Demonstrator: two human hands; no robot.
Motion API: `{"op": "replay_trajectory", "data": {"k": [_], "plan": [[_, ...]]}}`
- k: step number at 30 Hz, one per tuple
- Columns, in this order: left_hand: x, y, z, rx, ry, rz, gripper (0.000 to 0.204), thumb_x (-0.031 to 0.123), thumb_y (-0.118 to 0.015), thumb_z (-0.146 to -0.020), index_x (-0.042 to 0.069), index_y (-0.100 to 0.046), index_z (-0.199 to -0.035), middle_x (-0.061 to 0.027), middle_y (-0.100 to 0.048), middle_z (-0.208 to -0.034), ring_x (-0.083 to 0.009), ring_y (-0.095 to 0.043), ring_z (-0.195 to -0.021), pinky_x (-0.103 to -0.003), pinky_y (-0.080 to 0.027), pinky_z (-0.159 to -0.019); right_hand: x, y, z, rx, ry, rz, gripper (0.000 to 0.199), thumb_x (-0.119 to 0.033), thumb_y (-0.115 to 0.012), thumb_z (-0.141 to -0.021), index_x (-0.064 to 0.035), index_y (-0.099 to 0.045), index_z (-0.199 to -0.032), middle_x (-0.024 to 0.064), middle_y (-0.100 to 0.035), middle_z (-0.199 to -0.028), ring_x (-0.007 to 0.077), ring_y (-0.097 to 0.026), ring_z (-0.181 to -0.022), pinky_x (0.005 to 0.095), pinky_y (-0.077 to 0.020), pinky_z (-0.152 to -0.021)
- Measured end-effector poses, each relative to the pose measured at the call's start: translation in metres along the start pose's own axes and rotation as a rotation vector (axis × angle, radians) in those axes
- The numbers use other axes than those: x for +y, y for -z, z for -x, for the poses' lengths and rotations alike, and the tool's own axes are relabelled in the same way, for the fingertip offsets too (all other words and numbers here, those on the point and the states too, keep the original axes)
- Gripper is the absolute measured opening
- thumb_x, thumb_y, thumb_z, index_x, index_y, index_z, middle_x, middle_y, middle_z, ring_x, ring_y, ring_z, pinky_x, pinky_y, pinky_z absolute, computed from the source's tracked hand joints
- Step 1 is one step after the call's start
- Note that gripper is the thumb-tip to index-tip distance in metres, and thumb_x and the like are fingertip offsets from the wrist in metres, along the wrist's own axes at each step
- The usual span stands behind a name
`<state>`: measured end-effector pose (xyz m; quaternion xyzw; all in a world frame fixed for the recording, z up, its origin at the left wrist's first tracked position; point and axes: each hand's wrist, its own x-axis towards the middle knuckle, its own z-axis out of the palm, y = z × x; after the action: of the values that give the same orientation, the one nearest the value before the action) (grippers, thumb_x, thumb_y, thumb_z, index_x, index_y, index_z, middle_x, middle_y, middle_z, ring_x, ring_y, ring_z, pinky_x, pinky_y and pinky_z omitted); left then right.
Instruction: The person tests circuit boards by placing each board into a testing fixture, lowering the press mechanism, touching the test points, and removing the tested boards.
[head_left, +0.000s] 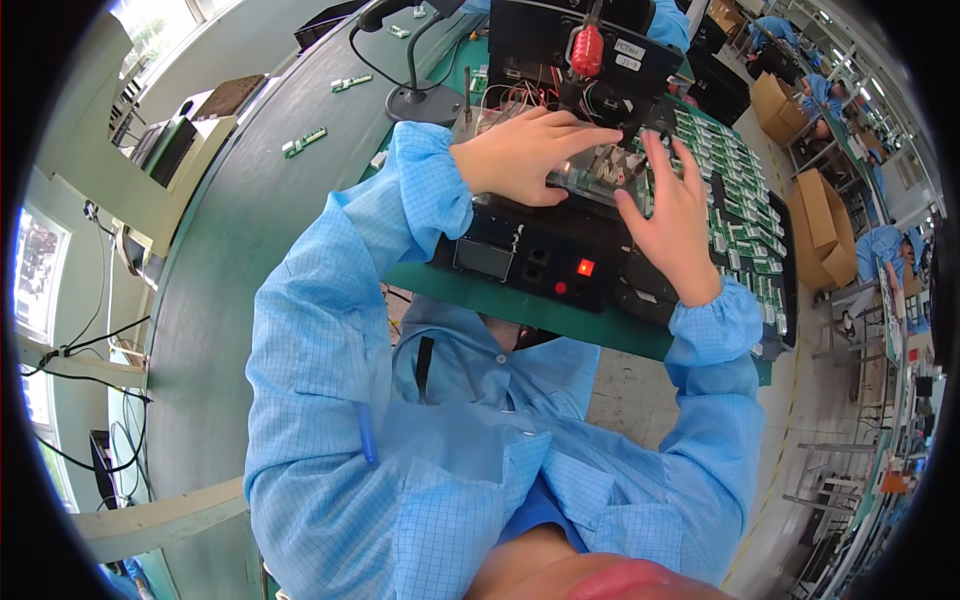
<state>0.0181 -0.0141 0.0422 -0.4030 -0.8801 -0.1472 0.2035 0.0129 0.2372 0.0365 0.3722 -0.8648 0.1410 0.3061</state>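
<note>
My left hand (pixel 520 155) reaches across from the left with its fingers stretched out, at the clear plastic plate (pixel 575 182) of a black test fixture (pixel 545 225). My right hand (pixel 670 215) is at the plate's right side, fingers apart and pointing away from me. Both hands are open; I cannot tell whether the fingertips press on the plate. Small metal parts (pixel 612 165) show between the hands. Behind them stands the fixture's black upright panel with a red-handled clamp (pixel 587 50), and thin wires hang below it. A red switch (pixel 585 267) glows on the fixture's front.
A black tray (pixel 790 300) with rows of small green circuit boards (pixel 735 185) lies on the right. Loose boards (pixel 304 142) rest on the green bench (pixel 240 240) at left, near a black stand (pixel 425 104). Cardboard boxes (pixel 823 225) and other people are beyond on the right.
</note>
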Motion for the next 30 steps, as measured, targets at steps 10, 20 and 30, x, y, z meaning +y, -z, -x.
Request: {"op": "replay_trajectory", "data": {"k": [10, 20, 30], "plan": [[-0.008, -0.005, -0.004, -0.028, 0.032, 0.034, 0.093, 0.019, -0.074, -0.068, 0.018, -0.029, -0.150, -0.0064, -0.060, -0.129, -0.0291, -0.053, -0.118, -0.046, -0.040, -0.102, -0.012, -0.011, -0.007, 0.002, 0.047, -0.060, 0.077, -0.026, -0.071, -0.082, -0.0013, -0.036, -0.145, 0.0173, -0.057, -0.132, 0.0404, -0.033, -0.138, 0.0499, -0.0290, -0.107], [-0.006, -0.002, 0.001, -0.045, 0.027, 0.059, 0.090, 0.018, -0.074, -0.070, 0.014, -0.031, -0.149, -0.0153, -0.058, -0.124, -0.0336, -0.055, -0.112, -0.044, -0.039, -0.104, -0.012, -0.010, -0.008, -0.010, 0.063, -0.035, 0.080, -0.027, -0.073, -0.080, -0.0017, -0.036, -0.146, 0.0167, -0.052, -0.138, 0.0396, -0.030, -0.140, 0.0507, -0.0245, -0.109], [-0.009, -0.007, 0.003, -0.065, 0.026, 0.039, 0.092, 0.019, -0.075, -0.069, 0.014, -0.030, -0.149, -0.0087, -0.056, -0.132, -0.0330, -0.054, -0.112, -0.043, -0.039, -0.105, -0.014, -0.013, -0.005, -0.135, 0.041, 0.028, 0.080, -0.028, -0.073, -0.079, 0.0003, -0.036, -0.144, 0.0177, -0.055, -0.133, 0.0388, -0.028, -0.140, 0.0516, -0.0240, -0.109]]}}
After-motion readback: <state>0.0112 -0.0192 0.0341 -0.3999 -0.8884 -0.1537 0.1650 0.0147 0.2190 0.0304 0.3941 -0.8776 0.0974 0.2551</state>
